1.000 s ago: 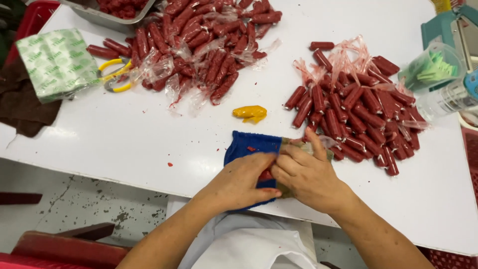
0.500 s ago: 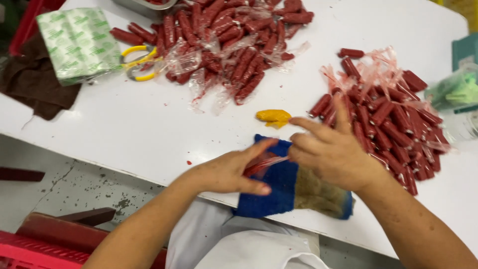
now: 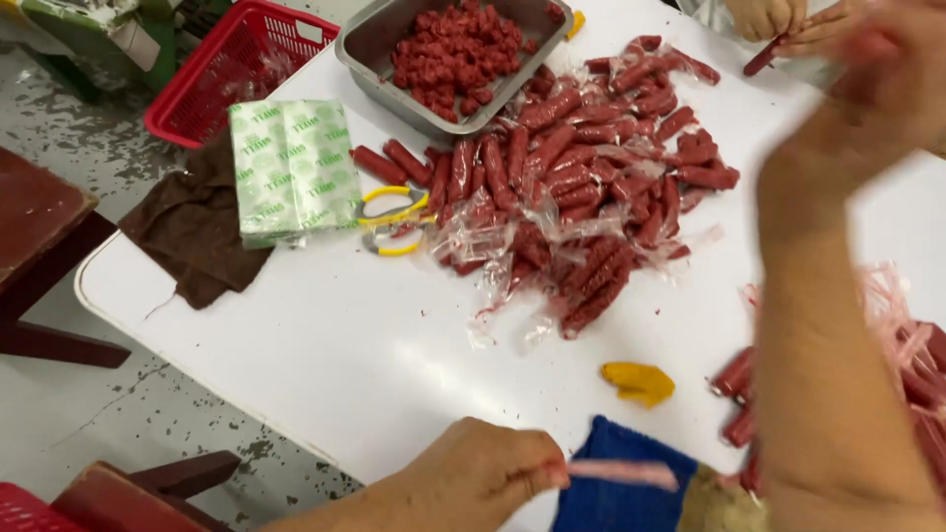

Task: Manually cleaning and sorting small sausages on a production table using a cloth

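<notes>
My left hand (image 3: 473,478) is at the table's near edge, its fingers pinched on a pale pink wrapper strip (image 3: 621,474) that stretches right over a blue cloth (image 3: 611,498). My right arm rises up the right side, and my right hand (image 3: 887,69) is blurred at the top right; what it holds does not show. A big pile of red wrapped sausages (image 3: 591,187) lies mid-table. A second sausage pile (image 3: 921,379) sits behind my right arm. A small yellow lump (image 3: 639,382) lies just beyond the blue cloth.
A metal tray (image 3: 360,49) of red sausage pieces stands at the back. Yellow-handled scissors (image 3: 394,222), a green-and-white packet (image 3: 291,167) and a brown cloth (image 3: 192,232) lie at the left. A red basket (image 3: 236,69) is off the table. Another person's hands (image 3: 788,20) hold a sausage at the top.
My right hand has left the blue cloth and swung up to the far right. The left hand stays low, now pinching the stretched wrapper strip. The view has shifted left.
</notes>
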